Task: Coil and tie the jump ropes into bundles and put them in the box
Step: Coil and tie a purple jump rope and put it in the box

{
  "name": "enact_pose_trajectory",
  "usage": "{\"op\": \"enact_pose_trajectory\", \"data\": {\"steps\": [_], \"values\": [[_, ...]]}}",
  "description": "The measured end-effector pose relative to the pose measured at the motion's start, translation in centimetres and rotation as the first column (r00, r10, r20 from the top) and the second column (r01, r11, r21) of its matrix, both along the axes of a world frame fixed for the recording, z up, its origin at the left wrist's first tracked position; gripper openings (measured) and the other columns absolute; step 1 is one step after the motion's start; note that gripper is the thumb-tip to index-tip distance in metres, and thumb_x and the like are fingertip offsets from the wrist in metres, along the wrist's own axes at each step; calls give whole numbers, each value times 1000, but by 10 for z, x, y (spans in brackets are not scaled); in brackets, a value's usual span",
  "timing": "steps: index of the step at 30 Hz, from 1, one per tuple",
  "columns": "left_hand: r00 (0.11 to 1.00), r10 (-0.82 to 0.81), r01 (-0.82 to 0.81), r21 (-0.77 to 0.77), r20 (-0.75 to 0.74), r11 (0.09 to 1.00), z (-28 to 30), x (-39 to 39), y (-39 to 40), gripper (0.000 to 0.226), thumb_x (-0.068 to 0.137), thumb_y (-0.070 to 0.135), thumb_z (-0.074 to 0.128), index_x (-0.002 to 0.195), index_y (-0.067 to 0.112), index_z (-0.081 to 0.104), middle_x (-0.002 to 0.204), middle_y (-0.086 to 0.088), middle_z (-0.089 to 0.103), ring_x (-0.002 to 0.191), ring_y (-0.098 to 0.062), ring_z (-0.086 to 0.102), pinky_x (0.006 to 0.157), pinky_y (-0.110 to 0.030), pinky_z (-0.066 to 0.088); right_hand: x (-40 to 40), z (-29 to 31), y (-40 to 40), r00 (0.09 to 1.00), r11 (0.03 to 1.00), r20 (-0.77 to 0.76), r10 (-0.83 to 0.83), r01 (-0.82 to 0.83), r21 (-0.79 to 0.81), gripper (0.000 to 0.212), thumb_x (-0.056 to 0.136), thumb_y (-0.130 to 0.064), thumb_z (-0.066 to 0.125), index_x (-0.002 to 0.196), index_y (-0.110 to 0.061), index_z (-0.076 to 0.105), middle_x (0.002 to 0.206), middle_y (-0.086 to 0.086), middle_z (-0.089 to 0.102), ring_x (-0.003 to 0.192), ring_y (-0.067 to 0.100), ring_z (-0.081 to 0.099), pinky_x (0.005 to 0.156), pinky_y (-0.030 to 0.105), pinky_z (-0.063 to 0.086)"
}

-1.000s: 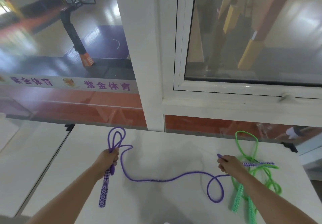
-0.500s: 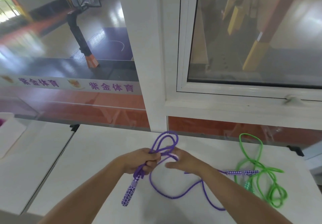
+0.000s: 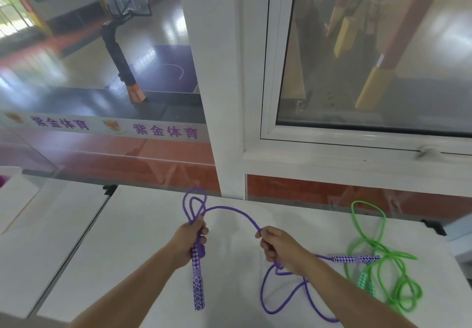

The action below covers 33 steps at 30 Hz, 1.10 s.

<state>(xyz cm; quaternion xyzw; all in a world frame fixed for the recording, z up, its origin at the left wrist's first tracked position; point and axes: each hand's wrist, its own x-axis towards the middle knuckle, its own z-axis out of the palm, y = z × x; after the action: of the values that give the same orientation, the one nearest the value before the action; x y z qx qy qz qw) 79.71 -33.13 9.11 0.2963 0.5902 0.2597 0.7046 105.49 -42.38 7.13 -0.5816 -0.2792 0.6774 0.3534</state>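
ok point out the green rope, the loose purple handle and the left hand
green rope (image 3: 367, 244), head view, on the cord where its loops cross
loose purple handle (image 3: 356, 259), head view, on the middle of the patterned grip lying on the table
left hand (image 3: 190, 238), head view, on the back of the hand

Braided purple rope (image 3: 231, 211), glossy green rope (image 3: 380, 248), matt white table (image 3: 143, 246).

We are in a sports hall, at a white table (image 3: 143, 256) set against a window (image 3: 370, 54). Evidence: through the glass, a polished court floor (image 3: 163, 72) with painted lines, a basketball hoop stand (image 3: 120, 54) with padded base, and padded columns (image 3: 373, 90). A banner (image 3: 107, 127) carries Chinese characters in purple.
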Motion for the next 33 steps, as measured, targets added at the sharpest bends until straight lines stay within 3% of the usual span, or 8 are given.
{"op": "enact_pose_trajectory", "data": {"steps": [4,8,14,19,22,25,29,33], "values": [[992,-122,122,11,-18,992,-7,37,-32,31,106,34,44,91,8,55,71,-5,52,53,-15,42,50,-29,37,-45,10,2,953,979,259,156,-184,89,22,106,-24,44,97,-17,63,63,-1,53,50,11,44,50,22,36],[982,-188,189,49,-20,981,-8,59,-53,32,105,35,45,95,7,57,63,-3,52,55,-13,46,53,-27,39,-59,15,4,807,931,546,223,-343,127,27,102,-26,50,78,-29,62,67,-11,57,62,5,52,60,17,40],[968,-230,238,78,-100,968,-15,62,-54,30,104,31,49,92,6,61,66,-6,56,58,-15,49,59,-26,44,-53,15,2,758,907,579,299,-415,76,27,101,-30,53,77,-29,67,67,-8,61,60,7,54,56,14,41],[983,59,-41,106,-174,993,-20,47,-14,33,106,27,46,84,7,61,67,-8,65,50,-16,53,51,-28,39,-23,19,-10,784,906,503,364,-423,5,24,99,-31,50,92,-24,72,72,-14,60,63,2,54,60,15,41],[956,292,-292,62,0,954,-17,17,18,24,106,14,43,86,6,53,52,0,61,43,-11,60,47,-24,50,2,21,-26,734,856,491,470,-514,-52,22,97,-34,51,94,-32,73,75,-20,63,66,-5,57,63,11,42],[922,359,-360,-20,148,933,-16,3,34,29,107,8,40,79,9,50,50,1,53,46,-13,58,54,-24,52,16,26,-31,666,798,498,555,-596,-92,22,95,-43,53,95,-41,75,91,-24,68,87,-2,63,79,17,49],[1000,-11,10,28,27,1000,-10,21,15,23,105,5,42,84,9,52,58,0,46,42,-9,42,41,-18,39,22,36,-20,566,740,598,567,-669,-68,21,96,-38,54,93,-41,75,101,-24,70,99,5,64,93,25,49],[886,-458,461,25,-76,887,4,54,-26,19,105,15,46,94,6,58,70,-5,60,49,-12,48,48,-21,43,12,37,-5,591,794,704,395,-605,62,20,100,-32,55,98,-25,74,92,-18,66,89,5,62,79,19,46]]}}
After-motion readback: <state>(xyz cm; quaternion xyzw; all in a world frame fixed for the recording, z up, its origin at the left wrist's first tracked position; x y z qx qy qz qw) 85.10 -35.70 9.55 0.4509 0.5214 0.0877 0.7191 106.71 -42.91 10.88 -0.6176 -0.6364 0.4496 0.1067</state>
